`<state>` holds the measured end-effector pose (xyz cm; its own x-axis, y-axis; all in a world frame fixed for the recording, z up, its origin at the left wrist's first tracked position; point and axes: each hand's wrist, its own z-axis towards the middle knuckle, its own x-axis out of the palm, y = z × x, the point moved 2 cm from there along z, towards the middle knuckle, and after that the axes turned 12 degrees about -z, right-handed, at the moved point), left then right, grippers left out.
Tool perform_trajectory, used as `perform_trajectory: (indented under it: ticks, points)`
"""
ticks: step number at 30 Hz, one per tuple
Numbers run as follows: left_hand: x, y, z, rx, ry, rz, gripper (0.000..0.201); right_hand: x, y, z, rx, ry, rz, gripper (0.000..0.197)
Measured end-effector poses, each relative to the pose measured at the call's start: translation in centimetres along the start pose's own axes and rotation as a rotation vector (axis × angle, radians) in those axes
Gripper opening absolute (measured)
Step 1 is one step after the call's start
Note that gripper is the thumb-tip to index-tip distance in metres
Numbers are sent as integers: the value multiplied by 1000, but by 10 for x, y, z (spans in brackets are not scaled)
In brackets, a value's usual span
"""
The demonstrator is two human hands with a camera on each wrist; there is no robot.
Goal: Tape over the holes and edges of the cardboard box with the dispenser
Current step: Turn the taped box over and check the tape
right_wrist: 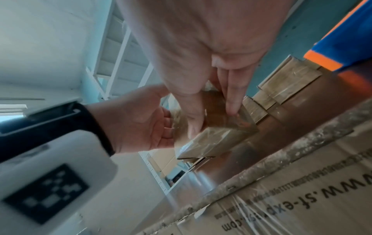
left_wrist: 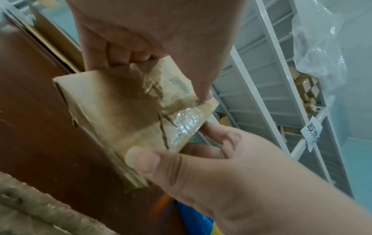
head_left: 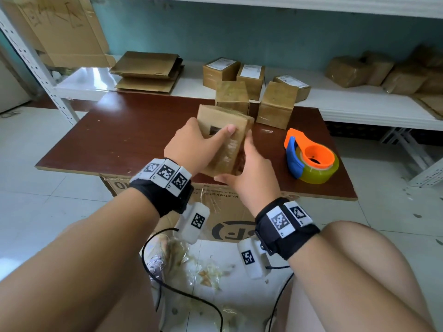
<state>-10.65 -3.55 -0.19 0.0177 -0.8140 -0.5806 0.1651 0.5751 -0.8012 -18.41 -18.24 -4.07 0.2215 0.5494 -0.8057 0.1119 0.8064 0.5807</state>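
small brown cardboard box (head_left: 223,137) with wrinkled clear tape, gripped by left hand (head_left: 191,144) and right hand (head_left: 249,173), tape dispenser (head_left: 310,156) on desk (head_left: 119,140)

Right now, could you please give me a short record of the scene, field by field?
Held item: small brown cardboard box, lifted above the dark red-brown wooden board
Left hand: grips the box's left side, thumb across the top
Right hand: grips its near right end
Dispenser: orange and blue tape dispenser, on the board, untouched
Behind: more small taped boxes
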Motion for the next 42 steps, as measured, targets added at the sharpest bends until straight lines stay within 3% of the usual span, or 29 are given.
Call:
perform_trajectory:
  ticks: [4, 9, 14, 15, 18, 20, 25, 30, 33, 37, 40, 42]
  points:
    - [-9, 1, 3, 39, -31, -26, 65, 5, 0, -4, 16, -54, 137, 122]
    - [-12, -4, 1, 217, -87, -174, 57, -11, -8, 11, 92, -285, 134, 85]
    - [-7, -1, -3, 262, -57, -208, 53, -21, -11, 19, 76, -307, 303, 46]
    - [-5, 1, -2, 235, -62, -208, 55, -19, -11, 20, 44, -270, 315, 49]
    - [-3, 7, 6, 47, -68, -256, 58, -9, -10, 20, -28, -95, 274, 100]
    - [-3, 12, 10, -47, -62, -304, 60, -5, -5, 13, -70, 4, 141, 116]
    - [-5, 11, 8, 77, -36, -160, 72, -15, 0, 3, 8, -79, 47, 109]
    - [-1, 4, 0, 238, -68, -72, 79, -23, -13, 17, 77, -191, -27, 62]
    - [-6, 0, 1, 178, -33, -3, 77, -26, -17, 18, 65, -204, -20, 44]
    - [-9, 1, 4, 56, 18, 172, 79, -18, -11, 11, -64, -167, -150, 55]
    - [-8, 2, 2, 48, 33, 203, 81, -11, -8, 8, -44, -137, -281, 89]
    - [-8, 1, 3, 81, 34, 172, 77, -11, -13, 11, -25, -133, -250, 88]
